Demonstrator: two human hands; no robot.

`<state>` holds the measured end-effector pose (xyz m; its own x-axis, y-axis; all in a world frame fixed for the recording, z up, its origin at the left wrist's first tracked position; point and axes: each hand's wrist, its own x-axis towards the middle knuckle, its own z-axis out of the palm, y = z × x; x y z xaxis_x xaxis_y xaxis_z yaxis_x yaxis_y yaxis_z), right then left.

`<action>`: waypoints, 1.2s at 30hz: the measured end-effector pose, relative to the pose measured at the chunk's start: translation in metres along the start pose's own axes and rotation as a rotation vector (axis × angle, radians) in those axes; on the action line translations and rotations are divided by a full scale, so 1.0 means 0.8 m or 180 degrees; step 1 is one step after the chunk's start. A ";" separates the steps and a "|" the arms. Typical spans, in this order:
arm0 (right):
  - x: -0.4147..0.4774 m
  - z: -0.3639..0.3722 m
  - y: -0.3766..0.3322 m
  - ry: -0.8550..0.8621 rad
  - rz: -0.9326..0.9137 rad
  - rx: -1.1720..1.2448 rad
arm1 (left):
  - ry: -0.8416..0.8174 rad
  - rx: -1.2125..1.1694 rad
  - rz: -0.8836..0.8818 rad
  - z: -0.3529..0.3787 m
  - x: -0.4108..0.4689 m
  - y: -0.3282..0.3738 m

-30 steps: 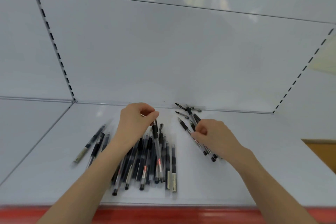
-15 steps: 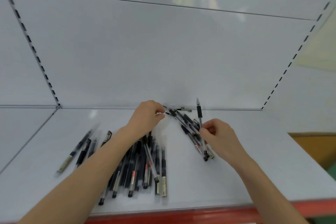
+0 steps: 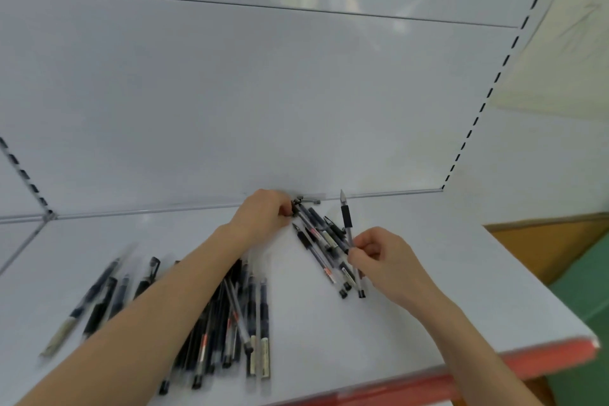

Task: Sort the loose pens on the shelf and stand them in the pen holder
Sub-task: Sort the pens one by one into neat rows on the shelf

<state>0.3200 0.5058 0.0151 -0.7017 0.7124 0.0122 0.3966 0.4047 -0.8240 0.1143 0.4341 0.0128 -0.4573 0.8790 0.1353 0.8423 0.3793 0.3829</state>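
Several black-and-clear pens lie in a row (image 3: 230,316) on the white shelf (image 3: 428,290) under my left forearm. A smaller heap of pens (image 3: 321,241) lies near the back wall. My left hand (image 3: 263,212) has reached to the far end of that heap, fingers curled around a small dark piece at the pen tips. My right hand (image 3: 382,260) pinches one uncapped pen (image 3: 347,227) by its clear barrel, tip pointing up and away. No pen holder is in view.
Three more pens (image 3: 95,303) lie apart at the left of the shelf. The shelf has a red front edge (image 3: 494,369) and a white back wall with slotted uprights (image 3: 487,95). A brown and green floor area (image 3: 560,257) shows at the right.
My left hand let go of the pen in the row and moved right and back to the far end of the small heap. My right hand lifted one pen upright out of that heap.
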 end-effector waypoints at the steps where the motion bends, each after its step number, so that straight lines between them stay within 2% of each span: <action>1: 0.000 0.000 -0.002 -0.0021 -0.0002 0.0004 | -0.0006 0.0007 0.0000 -0.002 -0.002 0.001; 5: -0.006 0.001 -0.018 -0.0070 -0.0104 0.0272 | 0.0182 -0.0579 -0.0182 -0.017 -0.015 0.005; 7: -0.012 0.002 -0.031 -0.0026 -0.0274 0.0439 | 0.0353 -0.1581 -0.0442 -0.031 -0.027 0.009; 10: -0.026 0.006 -0.054 0.0033 -0.0620 0.0785 | 0.0505 -0.3651 -0.0817 -0.056 -0.051 0.021; 14: -0.047 0.014 -0.080 -0.0079 -0.1040 0.0924 | 0.0913 -0.4650 -0.0984 -0.076 -0.074 0.026; 21: -0.054 0.025 -0.091 -0.0220 -0.1056 0.0755 | 0.1149 -0.4886 -0.0897 -0.087 -0.096 0.028; 28: -0.053 0.028 -0.094 -0.0190 -0.0951 0.0873 | 0.1067 -0.4519 -0.0633 -0.080 -0.111 0.045; 32: -0.056 0.028 -0.094 -0.0233 -0.1024 0.0892 | 0.1308 -0.4621 -0.0687 -0.074 -0.115 0.051; 36: -0.056 0.028 -0.093 -0.0279 -0.1092 0.0820 | 0.1290 -0.4667 -0.0672 -0.073 -0.120 0.053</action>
<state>0.3089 0.4309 0.0635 -0.8190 0.5059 0.2708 -0.0210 0.4452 -0.8952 0.1773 0.3492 0.0695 -0.7778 0.6199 0.1034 -0.1476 -0.3401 0.9288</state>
